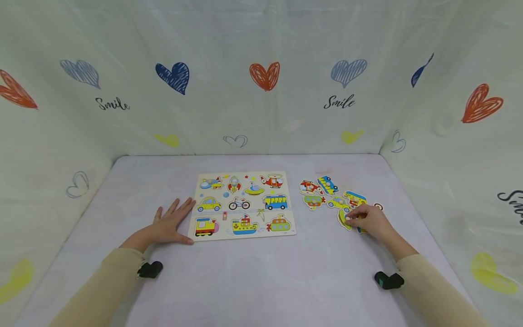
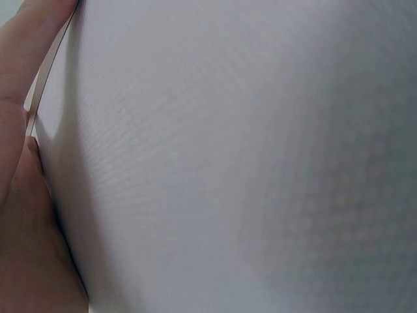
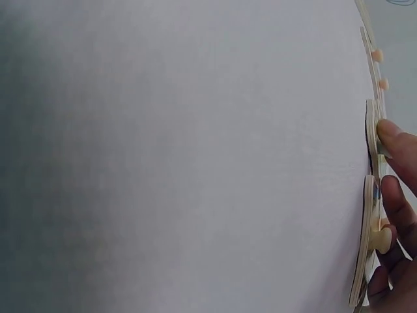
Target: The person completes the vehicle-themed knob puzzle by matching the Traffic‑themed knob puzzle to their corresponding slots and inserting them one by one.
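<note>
My right hand (image 1: 373,222) pinches the knob of a yellow-green flying saucer puzzle piece (image 1: 343,220), which is tilted among the loose pieces. In the right wrist view, the thumb presses on this piece's (image 3: 372,134) knob, and another knobbed piece (image 3: 363,241) stands close by, under the curled fingers. My left hand (image 1: 169,225) rests spread on the table, its fingertips and thumb at the left edge of the wooden puzzle board (image 1: 222,234). Vehicle pictures cover the board. The left wrist view catches only part of the hand (image 2: 26,215) and a sliver of the board's edge.
Loose pieces lie right of the board: a red helicopter (image 1: 310,187), a blue bus (image 1: 328,185), a green submarine (image 1: 313,201), a yellow car (image 1: 338,203) and several others partly under my right hand. Printed curtains (image 1: 269,113) hang behind the pale table (image 1: 253,281).
</note>
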Demonstrator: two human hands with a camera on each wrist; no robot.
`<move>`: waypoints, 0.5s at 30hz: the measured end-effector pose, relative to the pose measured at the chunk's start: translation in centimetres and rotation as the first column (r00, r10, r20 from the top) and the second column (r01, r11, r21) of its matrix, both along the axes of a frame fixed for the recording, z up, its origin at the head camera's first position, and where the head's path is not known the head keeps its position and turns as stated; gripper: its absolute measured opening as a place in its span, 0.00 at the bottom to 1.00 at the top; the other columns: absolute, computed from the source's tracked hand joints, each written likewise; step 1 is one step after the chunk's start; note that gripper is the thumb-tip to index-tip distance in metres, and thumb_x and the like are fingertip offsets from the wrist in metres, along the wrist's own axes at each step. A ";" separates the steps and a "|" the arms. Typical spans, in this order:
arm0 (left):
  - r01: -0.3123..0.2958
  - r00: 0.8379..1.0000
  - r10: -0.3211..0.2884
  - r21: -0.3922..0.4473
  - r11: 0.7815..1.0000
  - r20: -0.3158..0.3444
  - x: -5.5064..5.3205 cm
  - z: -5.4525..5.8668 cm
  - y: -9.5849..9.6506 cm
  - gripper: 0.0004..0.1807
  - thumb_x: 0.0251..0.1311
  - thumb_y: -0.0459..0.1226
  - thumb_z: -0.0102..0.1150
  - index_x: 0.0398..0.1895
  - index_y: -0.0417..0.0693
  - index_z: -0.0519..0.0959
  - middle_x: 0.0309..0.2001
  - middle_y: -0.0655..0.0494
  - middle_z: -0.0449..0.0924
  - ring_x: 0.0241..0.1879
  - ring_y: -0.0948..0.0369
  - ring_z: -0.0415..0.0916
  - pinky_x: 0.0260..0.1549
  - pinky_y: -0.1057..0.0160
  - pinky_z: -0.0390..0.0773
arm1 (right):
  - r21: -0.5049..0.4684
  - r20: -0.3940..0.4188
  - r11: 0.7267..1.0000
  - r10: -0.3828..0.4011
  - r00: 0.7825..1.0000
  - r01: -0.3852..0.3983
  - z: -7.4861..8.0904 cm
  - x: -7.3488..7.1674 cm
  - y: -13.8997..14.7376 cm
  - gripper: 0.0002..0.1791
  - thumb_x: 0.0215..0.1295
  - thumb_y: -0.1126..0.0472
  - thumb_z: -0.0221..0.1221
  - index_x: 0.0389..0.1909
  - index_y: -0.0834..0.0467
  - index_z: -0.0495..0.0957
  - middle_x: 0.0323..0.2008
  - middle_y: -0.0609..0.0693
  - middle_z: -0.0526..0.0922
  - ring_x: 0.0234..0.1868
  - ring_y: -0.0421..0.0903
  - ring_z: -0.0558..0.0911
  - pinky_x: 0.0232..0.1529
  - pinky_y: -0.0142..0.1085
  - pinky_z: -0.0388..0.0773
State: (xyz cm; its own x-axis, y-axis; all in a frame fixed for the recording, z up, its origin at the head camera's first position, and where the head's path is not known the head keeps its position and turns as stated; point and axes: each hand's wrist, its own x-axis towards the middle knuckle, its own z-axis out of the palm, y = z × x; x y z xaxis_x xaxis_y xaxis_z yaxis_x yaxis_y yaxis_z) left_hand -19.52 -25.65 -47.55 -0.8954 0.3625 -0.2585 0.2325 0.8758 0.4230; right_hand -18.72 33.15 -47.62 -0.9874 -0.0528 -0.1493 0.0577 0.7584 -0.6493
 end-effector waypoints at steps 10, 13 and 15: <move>0.001 1.000 -0.001 -0.003 1.000 -0.003 0.0 -0.3 -0.3 0.68 0.37 0.61 0.75 0.77 0.46 0.45 0.77 0.40 0.39 0.73 0.37 0.26 0.60 0.29 0.21 | 0.006 0.008 1.000 0.005 1.000 -0.005 0.7 -0.4 -0.6 0.14 0.57 0.54 0.70 0.39 0.59 0.85 0.31 0.50 0.77 0.35 0.48 0.72 0.29 0.34 0.70; -0.001 1.000 0.001 -0.003 1.000 0.002 0.1 -0.1 -0.1 0.68 0.37 0.61 0.75 0.77 0.46 0.46 0.77 0.40 0.39 0.73 0.37 0.26 0.60 0.29 0.21 | 0.003 -0.012 1.000 0.030 0.999 -0.030 0.9 -0.8 -1.2 0.14 0.57 0.55 0.70 0.39 0.60 0.85 0.28 0.50 0.75 0.33 0.48 0.71 0.27 0.34 0.68; -0.001 1.000 0.001 0.000 1.000 0.003 0.1 0.1 -0.1 0.68 0.38 0.61 0.75 0.77 0.46 0.46 0.77 0.40 0.39 0.73 0.37 0.26 0.60 0.28 0.21 | -0.003 -0.024 0.999 0.046 0.999 -0.046 1.0 -1.1 -1.7 0.13 0.56 0.57 0.71 0.39 0.61 0.85 0.28 0.49 0.76 0.32 0.47 0.71 0.27 0.34 0.68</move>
